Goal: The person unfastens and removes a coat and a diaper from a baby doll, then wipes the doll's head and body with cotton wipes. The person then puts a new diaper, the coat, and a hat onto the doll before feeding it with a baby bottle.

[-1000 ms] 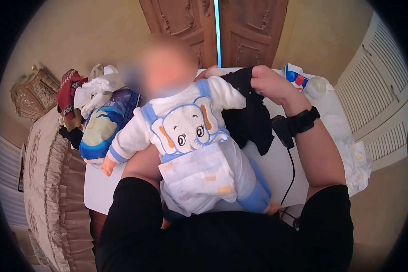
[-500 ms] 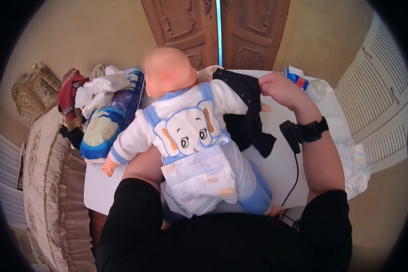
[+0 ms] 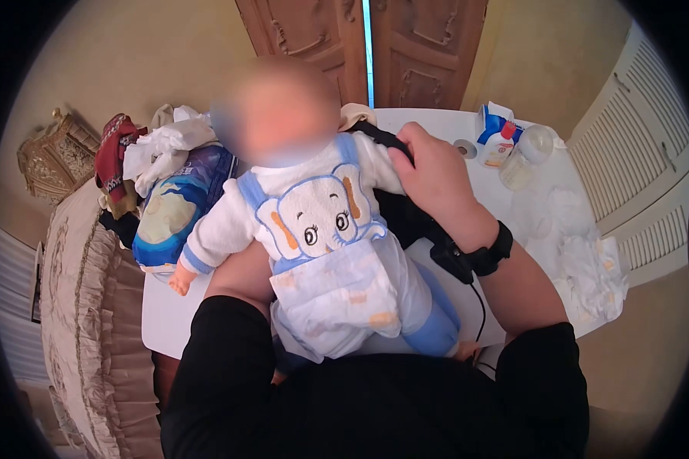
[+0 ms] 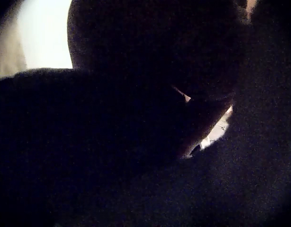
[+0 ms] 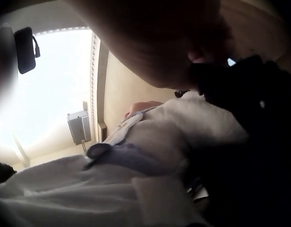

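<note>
R hand (image 3: 445,183): thumb & fingers bent in, pinching the edge of a black cloth (image 3: 394,205), not spread. Thumb side faces the doll's white sleeve (image 3: 379,162); R wrist view also shows fingertips on dark cloth, but dim, so exact finger gap can't be told. Cloth runs from beside doll's shoulder, along the sleeve, down under R hand & wrist. A black strap (image 3: 491,252) w/ a small cam sits round R wrist, cable hanging down.

L hand: hidden under/behind the doll; only L forearm (image 3: 241,277) shows, going in beneath it. L wrist view nearly all dark, so can't tell if fingers are spread, together or gripping.

Doll (image 3: 318,203) lies face up, tilted, across L forearm, btwn the two arms & over the near part of the table (image 3: 168,314). White top w/ blue trim & elephant front; face blurred. A printed diaper (image 3: 337,294) lies over its belly & hips, blue leg (image 3: 435,329) out to one side.

Further out, left of pic: blue pack (image 3: 172,218) w/ white cloth (image 3: 164,149) on top, red patterned cloth (image 3: 116,149) next to it. Right of pic: red-capped bottle (image 3: 499,147), clear bottle (image 3: 522,161) & blue-white pack (image 3: 494,122) close together, crumpled white wraps (image 3: 586,264) nearer the person. Carved wood doors (image 3: 421,53) beyond the table
</note>
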Motion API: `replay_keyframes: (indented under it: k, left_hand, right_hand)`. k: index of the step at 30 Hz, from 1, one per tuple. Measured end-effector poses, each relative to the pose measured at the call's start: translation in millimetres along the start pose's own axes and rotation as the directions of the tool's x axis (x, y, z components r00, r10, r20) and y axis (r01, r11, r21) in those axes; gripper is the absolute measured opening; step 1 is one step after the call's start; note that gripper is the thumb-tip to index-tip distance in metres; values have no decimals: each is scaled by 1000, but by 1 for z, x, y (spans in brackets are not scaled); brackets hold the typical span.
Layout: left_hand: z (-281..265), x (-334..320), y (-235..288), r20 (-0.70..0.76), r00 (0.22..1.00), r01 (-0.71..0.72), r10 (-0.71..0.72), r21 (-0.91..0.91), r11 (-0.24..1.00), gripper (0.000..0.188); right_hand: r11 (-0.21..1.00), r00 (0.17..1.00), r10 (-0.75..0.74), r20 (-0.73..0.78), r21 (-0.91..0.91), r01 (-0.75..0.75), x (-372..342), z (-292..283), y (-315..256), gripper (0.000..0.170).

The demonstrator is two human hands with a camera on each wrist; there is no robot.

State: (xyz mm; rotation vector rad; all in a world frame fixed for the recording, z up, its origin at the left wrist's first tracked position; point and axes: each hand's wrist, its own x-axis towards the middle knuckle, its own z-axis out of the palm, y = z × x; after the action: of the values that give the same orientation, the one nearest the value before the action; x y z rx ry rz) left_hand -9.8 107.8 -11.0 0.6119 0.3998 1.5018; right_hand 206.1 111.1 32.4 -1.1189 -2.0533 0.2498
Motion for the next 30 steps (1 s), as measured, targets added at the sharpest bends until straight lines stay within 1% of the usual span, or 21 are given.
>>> replay_keyframes:
  k: [1, 3, 4, 6, 7, 8, 10, 13, 14, 15, 16, 17, 18, 20, 21, 23, 24, 25, 26, 28, 30]
  left_hand:
    - [2, 7, -4, 14, 1000, 1, -1, -3, 1000, 43]
    - [0, 2, -5, 46, 999, 3, -2, -10, 1000, 44]
    - [-2, -7, -6, 61, 998, 2, -1, -15, 1000, 44]
    - [-7, -5, -2, 89, 996, 1, 2, -28, 1000, 45]
    - [-10, -5, 2, 102, 995, 0, 4, -34, 999, 45]
    - [-12, 0, 3, 114, 993, -2, 6, -40, 999, 45]
    - [-12, 3, 1, 141, 990, -3, 10, -50, 999, 46]
    - [-6, 35, 3, 186, 982, -10, 22, -61, 998, 47]
    - [-5, 20, -10, 200, 979, -16, 29, -65, 998, 48]
    - [-3, 5, -23, 212, 977, -23, 38, -71, 997, 48]
    - [-3, 12, -22, 222, 974, -29, 45, -77, 997, 48]
    - [-9, 23, -7, 233, 971, -31, 49, -83, 996, 49]
    - [-11, 18, -10, 244, 968, -30, 51, -89, 996, 49]
    - [-10, 24, -14, 270, 962, -21, 47, -99, 995, 50]
    - [-8, 27, -18, 288, 957, -16, 45, -103, 995, 50]
    - [-9, 28, -19, 319, 947, -8, 44, -111, 994, 51]
    - [-9, 29, -22, 330, 943, -6, 44, -115, 993, 52]
    - [-11, 32, -18, 340, 939, -3, 44, -119, 993, 52]
    - [-14, 33, -16, 350, 936, -1, 45, -125, 992, 52]
    - [-17, 35, -14, 371, 927, -1, 51, -136, 991, 53]
    - [-20, 40, -14, 393, 918, -2, 60, -147, 989, 54]
  right_hand:
    - [1000, 1000, 2, -2, 1, -2, -2, 0, -5, 18]
    - [885, 982, 143, 122, 427, -183, -4, 2, -16, 18]
    - [886, 982, 143, 120, 427, -181, -4, 5, -19, 18]
    - [584, 962, 176, 211, 764, -274, -4, 13, -25, 15]
    - [472, 950, 195, 245, 825, -310, -3, 15, -28, 12]
    - [473, 950, 194, 246, 825, -310, -2, 17, -31, 12]
    - [269, 949, 202, 242, 918, -292, 0, 19, -35, 13]
    - [301, 958, 40, 285, 911, -283, -7, 11, -44, 14]
    - [302, 958, 34, 283, 911, -280, -6, 0, -46, 14]
    - [450, 875, -73, 478, 799, -399, -6, -17, -46, 17]
    - [599, 739, -139, 659, 650, -467, -7, -27, -43, 21]
    - [643, 771, 7, 637, 587, -492, -2, -28, -36, 25]
    - [749, 859, 122, 498, 521, -409, 4, -30, -28, 25]
    - [866, 976, 165, 140, 453, -211, 25, -19, -7, 37]
    - [866, 977, 168, 134, 453, -211, 31, -12, -3, 37]
    - [982, 979, -137, -150, 112, 155, 42, 3, -2, 53]
    - [982, 979, -135, -150, 113, 153, 49, 4, -6, 53]
    - [969, 997, -16, 70, 247, -2, 56, 2, -9, 55]
    - [924, 951, 73, 299, 339, -178, 63, 2, -12, 60]
    - [876, 942, 46, 332, 440, -198, 70, 4, -7, 55]
    - [743, 914, 14, 406, 607, -281, 73, 1, -2, 51]
